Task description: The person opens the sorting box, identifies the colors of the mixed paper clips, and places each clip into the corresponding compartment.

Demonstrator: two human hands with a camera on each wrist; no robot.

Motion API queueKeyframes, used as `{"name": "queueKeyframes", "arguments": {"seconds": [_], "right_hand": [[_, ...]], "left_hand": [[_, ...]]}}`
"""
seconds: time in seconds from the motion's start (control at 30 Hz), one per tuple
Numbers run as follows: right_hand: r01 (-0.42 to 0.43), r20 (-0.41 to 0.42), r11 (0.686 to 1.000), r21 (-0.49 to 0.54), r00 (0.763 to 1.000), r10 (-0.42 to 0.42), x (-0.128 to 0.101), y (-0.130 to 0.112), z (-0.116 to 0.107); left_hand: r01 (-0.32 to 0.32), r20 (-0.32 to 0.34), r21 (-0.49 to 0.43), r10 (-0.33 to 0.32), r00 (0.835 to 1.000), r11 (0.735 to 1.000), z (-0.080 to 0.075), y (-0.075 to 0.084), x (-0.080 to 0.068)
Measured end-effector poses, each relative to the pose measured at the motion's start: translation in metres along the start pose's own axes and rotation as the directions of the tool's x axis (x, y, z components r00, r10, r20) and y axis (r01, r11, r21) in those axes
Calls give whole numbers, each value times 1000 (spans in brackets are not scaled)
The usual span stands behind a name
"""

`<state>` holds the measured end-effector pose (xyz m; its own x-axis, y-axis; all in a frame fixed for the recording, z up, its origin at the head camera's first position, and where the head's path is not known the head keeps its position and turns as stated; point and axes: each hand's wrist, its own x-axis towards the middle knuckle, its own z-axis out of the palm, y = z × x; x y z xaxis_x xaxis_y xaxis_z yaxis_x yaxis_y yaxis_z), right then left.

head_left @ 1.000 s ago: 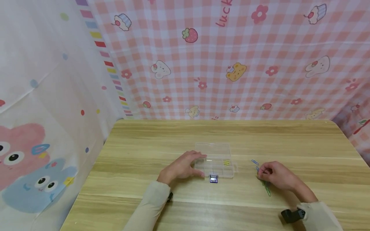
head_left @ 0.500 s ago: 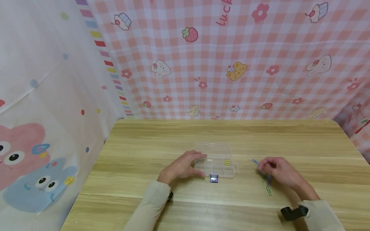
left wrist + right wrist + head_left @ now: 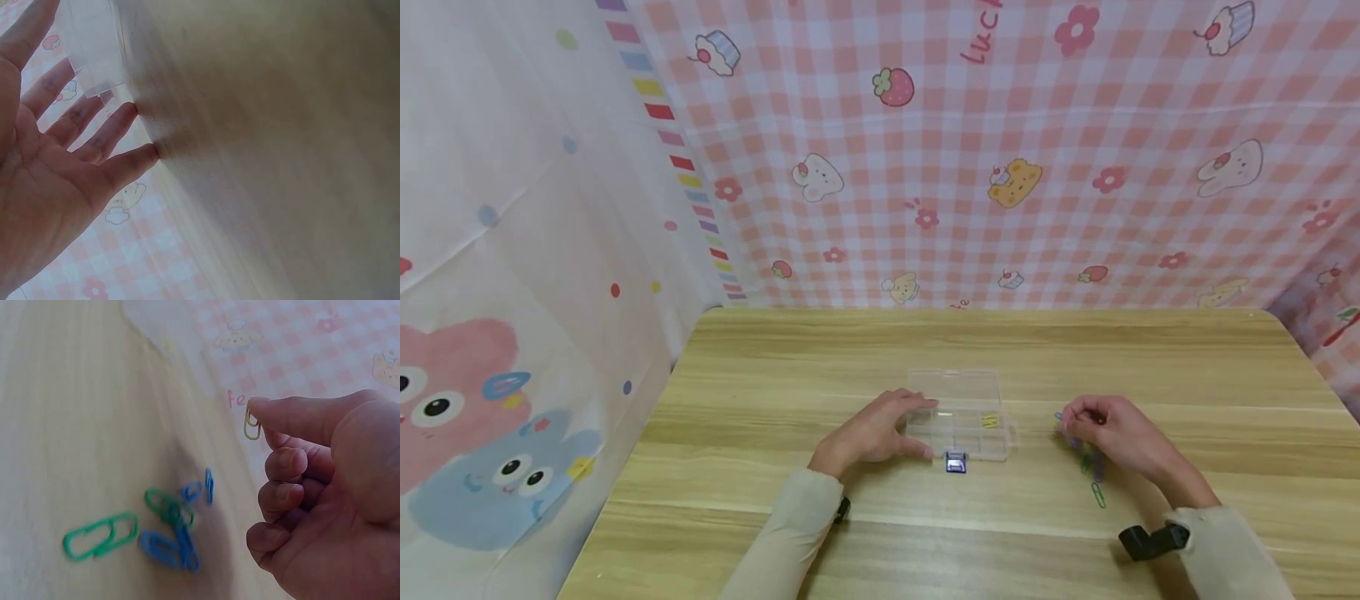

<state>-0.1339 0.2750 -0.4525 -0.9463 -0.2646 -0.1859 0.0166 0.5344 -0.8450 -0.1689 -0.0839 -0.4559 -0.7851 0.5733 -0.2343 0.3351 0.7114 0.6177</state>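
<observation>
At the centre of the head view, a clear plastic compartment box [image 3: 958, 414] sits on the wooden table [image 3: 775, 375], its lid open toward the upper part of the frame. One compartment on the right side of the box holds a few yellow clips [image 3: 989, 422]. A small dark binder clip [image 3: 955, 464] lies on the table just below the box's lower edge, close to it; whether it touches cannot be told.

Left hand [image 3: 871, 433]: lies to the left of the box with its fingers straight and spread, the fingertips [image 3: 128, 110] resting against the box's left edge. The left wrist view confirms an open palm with the fingers extended to the clear plastic; nothing is gripped.

Right hand [image 3: 1112, 435]: raised slightly above the table, right of the box and well apart from it. The right wrist view shows thumb and forefinger pinching a single yellow paper clip [image 3: 251, 425], which hangs from the fingertips; the remaining fingers are curled into the palm.

Below the right hand in the right wrist view, a loose cluster of paper clips lies on the table: a green paper clip [image 3: 100, 535] at lower left of the frame, and a tangle of blue clips [image 3: 172, 545] with another green one beside it. The head view shows this cluster partly hidden beneath the hand, with one green clip lying separate, lower in the frame.

Behind the table hangs a pink checked cloth [image 3: 1000, 125] with cartoon prints.
</observation>
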Motion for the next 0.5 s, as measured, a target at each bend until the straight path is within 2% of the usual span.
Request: {"name": "queueKeyframes", "arguments": {"seconds": [0.17,0.5], "right_hand": [[30,20,999,17,999,-30,8,-11,4],[73,36,997,-33,997,-72,26,-30,19]], "left_hand": [[0,3,-4,0,1000,1000,0,0,0],[-20,9,18,19,1000,1000,-2,-1,0]]}}
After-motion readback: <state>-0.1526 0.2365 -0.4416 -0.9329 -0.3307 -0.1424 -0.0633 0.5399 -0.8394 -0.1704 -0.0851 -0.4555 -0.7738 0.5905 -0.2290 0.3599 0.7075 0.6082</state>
